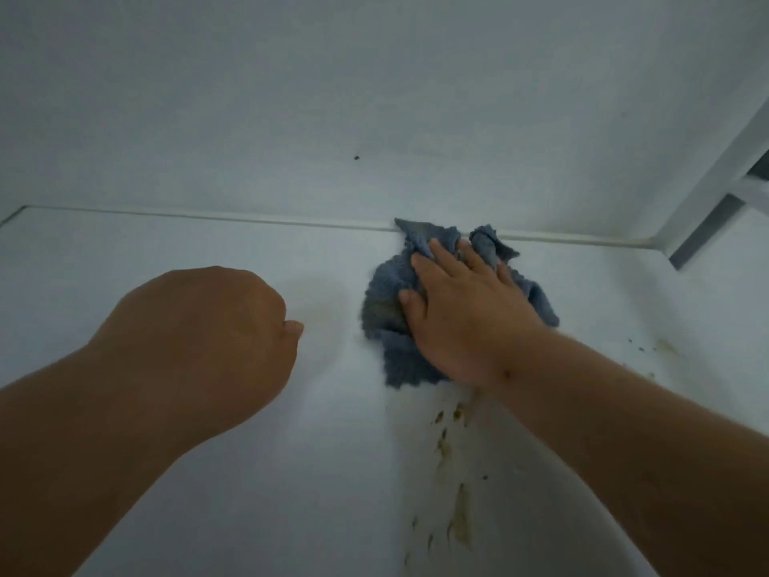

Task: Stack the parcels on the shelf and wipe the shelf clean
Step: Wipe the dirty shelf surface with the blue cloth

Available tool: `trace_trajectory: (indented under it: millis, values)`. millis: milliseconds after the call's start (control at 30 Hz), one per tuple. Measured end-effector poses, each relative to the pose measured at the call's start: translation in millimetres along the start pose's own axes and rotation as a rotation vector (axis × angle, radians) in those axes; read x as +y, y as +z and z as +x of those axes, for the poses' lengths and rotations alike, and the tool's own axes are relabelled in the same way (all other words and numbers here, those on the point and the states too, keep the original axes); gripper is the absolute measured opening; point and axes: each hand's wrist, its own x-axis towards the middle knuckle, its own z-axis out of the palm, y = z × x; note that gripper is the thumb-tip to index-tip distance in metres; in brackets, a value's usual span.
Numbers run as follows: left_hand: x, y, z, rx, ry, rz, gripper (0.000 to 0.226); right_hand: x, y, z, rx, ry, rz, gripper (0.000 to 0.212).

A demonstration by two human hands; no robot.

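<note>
A crumpled blue cloth (385, 310) lies on the white shelf board (166, 251), close to the board's back edge. My right hand (462, 310) lies flat on the cloth with straight fingers and presses it down. My left hand (208, 339) is curled into a fist left of the cloth, holds nothing, and rests on or hovers just above the board. Brownish-yellow smears and crumbs (453, 472) run down the board below the cloth, and more specks (653, 351) sit to the right. No parcels are in view.
A white wall (374, 97) rises behind the shelf, with a small dark spot (356, 157) on it. A white metal upright (715, 181) of the frame stands at the back right corner. The board's left corner (16, 212) is visible.
</note>
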Motion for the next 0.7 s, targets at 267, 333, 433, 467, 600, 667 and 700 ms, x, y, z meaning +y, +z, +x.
trace_trajectory:
  millis: [267,333,433,467,600,667,700]
  values:
    - [19.8,0.6,13.8,0.008,0.119,-0.242,0.043,-17.5,4.1,-36.7,0.032,-0.243,-0.016,0.062]
    - [33.0,2.6,20.6,0.047,0.161,-0.204,0.035,5.9,0.4,-5.2,0.056,-0.160,-0.033,0.061]
    - [37.9,8.5,27.7,0.056,0.170,-0.130,0.039,44.3,-7.4,16.0,0.047,0.023,-0.065,0.060]
    - [36.9,9.4,27.8,0.047,0.160,-0.129,0.040,50.8,-7.2,13.4,0.044,0.074,-0.051,0.061]
    - [35.1,5.6,26.2,0.054,0.157,-0.126,0.041,14.8,2.9,-23.6,0.036,-0.033,-0.025,0.061]
    - [39.3,1.9,25.6,0.036,0.144,-0.115,0.039,-14.6,10.5,-37.2,0.086,-0.209,0.032,0.062]
    - [40.9,0.6,26.1,0.023,0.136,-0.113,0.038,-22.0,11.6,-36.4,0.098,-0.263,0.064,0.061]
